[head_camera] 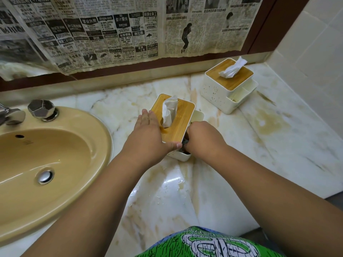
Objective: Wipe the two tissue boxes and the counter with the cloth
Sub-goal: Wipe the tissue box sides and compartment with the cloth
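near tissue box [179, 123]: on counter [269, 138], just right of sink [55, 164]. left hand [148, 134]: fingers straight, pressed flat on its top. right hand [202, 138]: curled round cloth [185, 142] at box side. second tissue box [229, 76]: farther right of sink.

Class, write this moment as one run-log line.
left hand: flat on near tissue box lid; right hand: grips cloth at its side; far tissue box: untouched

Pressing left hand [148, 134] flat, fingers straight, on wooden lid [182, 117] of near box [182, 158], mid-counter [278, 136] beside sink [104, 130]. Gripping dark cloth [185, 142] in right hand [202, 138] against its right side. At back right corner, far box [219, 93], tissue sticking up.
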